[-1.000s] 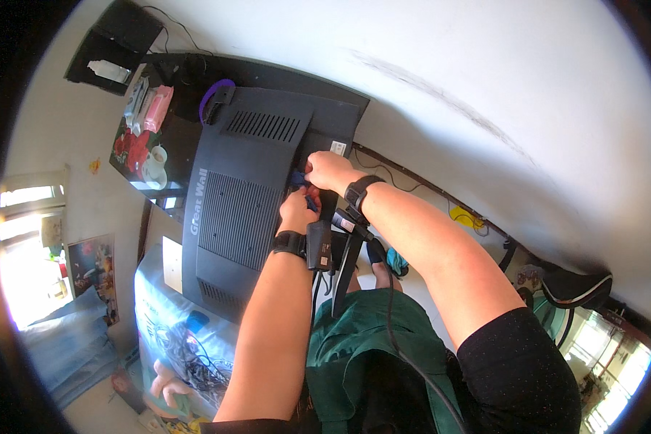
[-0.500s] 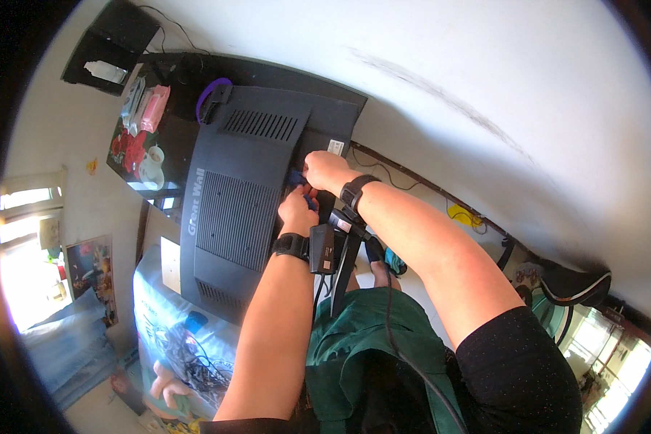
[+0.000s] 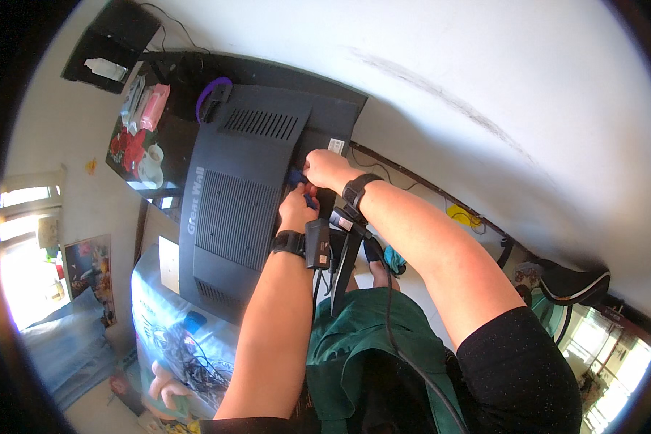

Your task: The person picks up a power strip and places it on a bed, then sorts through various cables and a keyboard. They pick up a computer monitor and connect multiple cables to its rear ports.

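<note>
A dark grey monitor (image 3: 231, 217) has its vented back toward me. At the recess along the back's lower edge, my left hand (image 3: 296, 210) has its fingers curled around a small blue piece (image 3: 310, 202) that looks like a cable plug. Right above it, my right hand (image 3: 327, 171) is closed in a pinch, its fingertips against more blue (image 3: 296, 177) by the casing. Both hands nearly touch. Fingers hide most of what they grip, so I cannot see whether the blue parts are joined to the monitor.
The monitor stand (image 3: 346, 271) juts toward me below my hands. Left on the dark table are a white cup (image 3: 152, 168), a pink packet (image 3: 155, 107) and a purple band (image 3: 207, 98). Tangled cables (image 3: 199, 365) lie on a light blue cover. A white wall (image 3: 470, 79) rises at the right.
My left wrist has turned slightly, shifting the black box strapped to it. Both hands stay in the same place at the monitor's recess.
</note>
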### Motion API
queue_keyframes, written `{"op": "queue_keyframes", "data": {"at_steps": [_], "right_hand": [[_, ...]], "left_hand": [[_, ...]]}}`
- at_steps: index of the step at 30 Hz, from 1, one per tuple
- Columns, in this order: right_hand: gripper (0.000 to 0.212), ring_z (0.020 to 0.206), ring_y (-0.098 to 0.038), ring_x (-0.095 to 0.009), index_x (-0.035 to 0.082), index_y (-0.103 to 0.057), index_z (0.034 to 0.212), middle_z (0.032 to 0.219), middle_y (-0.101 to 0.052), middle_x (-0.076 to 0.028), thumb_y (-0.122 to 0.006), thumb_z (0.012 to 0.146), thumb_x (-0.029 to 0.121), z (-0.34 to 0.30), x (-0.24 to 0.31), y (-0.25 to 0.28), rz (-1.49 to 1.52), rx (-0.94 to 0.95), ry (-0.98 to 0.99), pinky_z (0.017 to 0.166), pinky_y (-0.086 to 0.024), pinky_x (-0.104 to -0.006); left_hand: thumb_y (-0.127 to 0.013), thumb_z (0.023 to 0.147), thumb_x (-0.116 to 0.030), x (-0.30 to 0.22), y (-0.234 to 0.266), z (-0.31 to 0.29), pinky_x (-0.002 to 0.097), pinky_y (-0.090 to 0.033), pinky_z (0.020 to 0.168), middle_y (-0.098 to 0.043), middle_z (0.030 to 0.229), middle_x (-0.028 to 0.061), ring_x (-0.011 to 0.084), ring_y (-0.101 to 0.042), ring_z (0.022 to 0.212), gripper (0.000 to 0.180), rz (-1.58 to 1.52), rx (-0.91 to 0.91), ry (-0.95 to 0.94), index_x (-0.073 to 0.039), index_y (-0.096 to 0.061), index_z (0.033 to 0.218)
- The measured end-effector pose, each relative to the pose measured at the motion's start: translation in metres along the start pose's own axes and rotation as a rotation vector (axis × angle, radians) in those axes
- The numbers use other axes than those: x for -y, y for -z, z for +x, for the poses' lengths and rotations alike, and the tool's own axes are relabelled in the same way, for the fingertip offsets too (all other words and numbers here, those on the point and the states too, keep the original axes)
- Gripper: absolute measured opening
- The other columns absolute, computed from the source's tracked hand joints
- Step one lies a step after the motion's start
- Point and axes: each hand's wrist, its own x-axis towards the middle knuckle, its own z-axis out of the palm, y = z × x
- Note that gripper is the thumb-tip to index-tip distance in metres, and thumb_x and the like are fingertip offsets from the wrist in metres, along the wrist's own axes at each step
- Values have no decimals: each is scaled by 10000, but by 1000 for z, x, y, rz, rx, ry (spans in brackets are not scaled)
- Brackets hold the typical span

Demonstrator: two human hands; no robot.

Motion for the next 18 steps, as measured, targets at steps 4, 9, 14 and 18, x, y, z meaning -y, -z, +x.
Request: {"op": "queue_keyframes", "data": {"at_steps": [4, 9, 14, 18], "right_hand": [[171, 837, -587, -295, 65, -644, 813, 850, -618, -147, -577, 712, 186, -1, 3, 2, -37, 5, -3, 701, -466, -382], [168, 834, -587, -297, 60, -643, 813, 848, -617, -151, -588, 713, 184, -6, 5, 5, -62, -16, 10, 694, -467, -385], [177, 816, -595, -324, -6, -633, 803, 847, -614, -188, -564, 695, 117, -11, 9, 9, -59, -36, 56, 702, -479, -387], [170, 831, -584, -301, 54, -639, 813, 848, -613, -153, -594, 728, 195, -7, 4, 5, -104, -10, 33, 691, -463, -394]], "left_hand": [[-503, 849, -131, 1, 0, 1, 267, -398, 506, -592, 748, 55, 153, -547, 607, 77, -9, -20, -19, -57, -517, 865], [-527, 836, -127, 3, -7, -7, 261, -399, 490, -600, 745, 57, 151, -547, 606, 78, 1, -40, -55, -49, -531, 843], [-528, 834, -127, 2, -5, -7, 256, -399, 488, -610, 774, 71, 151, -551, 615, 90, -7, -71, -67, -39, -544, 845], [-508, 844, -132, 2, -6, -12, 258, -398, 495, -612, 803, 82, 158, -555, 636, 106, 33, -63, -102, -34, -538, 868]]}}
